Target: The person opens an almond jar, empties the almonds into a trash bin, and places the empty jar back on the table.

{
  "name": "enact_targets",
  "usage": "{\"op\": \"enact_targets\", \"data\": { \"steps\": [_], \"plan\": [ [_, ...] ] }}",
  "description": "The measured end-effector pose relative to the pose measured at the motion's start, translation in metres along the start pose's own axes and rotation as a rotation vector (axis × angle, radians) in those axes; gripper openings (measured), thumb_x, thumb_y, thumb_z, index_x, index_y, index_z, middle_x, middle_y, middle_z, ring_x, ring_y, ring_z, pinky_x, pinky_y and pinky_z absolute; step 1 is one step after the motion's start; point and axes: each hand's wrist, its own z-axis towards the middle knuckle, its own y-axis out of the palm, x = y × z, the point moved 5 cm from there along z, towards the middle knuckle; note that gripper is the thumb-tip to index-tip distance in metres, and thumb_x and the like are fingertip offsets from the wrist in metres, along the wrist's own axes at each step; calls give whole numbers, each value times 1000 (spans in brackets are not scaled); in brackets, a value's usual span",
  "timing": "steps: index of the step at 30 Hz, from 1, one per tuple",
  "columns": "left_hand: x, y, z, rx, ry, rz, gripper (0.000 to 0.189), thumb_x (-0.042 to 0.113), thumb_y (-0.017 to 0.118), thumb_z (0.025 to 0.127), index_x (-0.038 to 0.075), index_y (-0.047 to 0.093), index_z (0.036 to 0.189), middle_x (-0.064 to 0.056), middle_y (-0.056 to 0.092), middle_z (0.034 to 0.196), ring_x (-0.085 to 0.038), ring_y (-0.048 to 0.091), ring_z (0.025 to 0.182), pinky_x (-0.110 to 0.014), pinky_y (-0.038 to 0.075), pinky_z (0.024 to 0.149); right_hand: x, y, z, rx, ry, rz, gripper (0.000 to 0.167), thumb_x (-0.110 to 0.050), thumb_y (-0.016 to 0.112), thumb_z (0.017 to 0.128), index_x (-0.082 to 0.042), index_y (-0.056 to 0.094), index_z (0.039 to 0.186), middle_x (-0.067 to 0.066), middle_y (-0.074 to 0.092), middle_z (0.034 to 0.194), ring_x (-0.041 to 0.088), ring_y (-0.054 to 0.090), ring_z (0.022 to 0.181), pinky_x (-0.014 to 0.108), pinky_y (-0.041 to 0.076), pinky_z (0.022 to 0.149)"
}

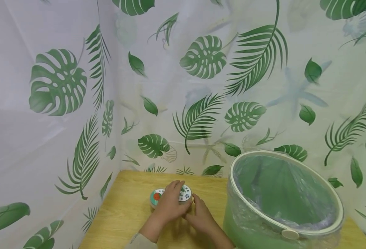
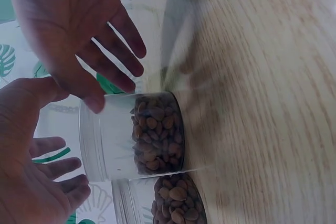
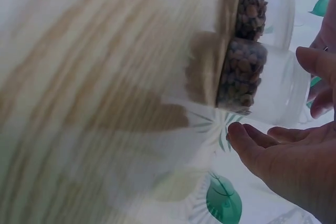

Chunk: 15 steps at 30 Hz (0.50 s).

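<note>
Two clear jars with printed round lids stand side by side on the table, each partly filled with brown almond-shaped nuts. My left hand (image 1: 170, 204) is over the right jar (image 2: 118, 135), its fingers reaching across the white lid (image 1: 186, 193) and the thumb toward me. In the left wrist view these fingers look loosely extended at the lid's level. My right hand (image 1: 199, 214) is at the same jar's right side, fingers mostly straight; its thumb tip overlaps the rim in the left wrist view. Partly behind the left hand is the left jar (image 3: 275, 17), its lid (image 1: 154, 198) green, red and white.
A large green bin (image 1: 238, 218) with a cream rim and a clear plastic liner stands close by my right arm. White sheeting (image 1: 158, 79) printed with green leaves hangs behind and left of the wooden table (image 1: 117, 211).
</note>
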Motion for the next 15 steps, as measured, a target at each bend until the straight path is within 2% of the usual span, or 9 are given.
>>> {"op": "enact_targets", "data": {
  "steps": [8, 15],
  "plan": [
    [-4, 2, 2, -6, -19, 35, 69, 30, 76, 93, -2, 56, 150, -27, 54, 152, -46, 54, 139, -60, 52, 108, 8, 8, 12, 25, 8, -7, 101, -39, 83, 92, 12, 29, 160, 41, 39, 157, 61, 41, 145, 74, 40, 114],
    [-8, 5, 4, -26, -20, 43, 70, 32, 78, 94, -2, 54, 151, -26, 55, 152, -45, 54, 140, -60, 51, 111, 10, 10, 19, 51, -17, 12, 92, -28, 82, 90, 6, 34, 160, 37, 44, 155, 59, 43, 144, 74, 40, 113]
  ]
}}
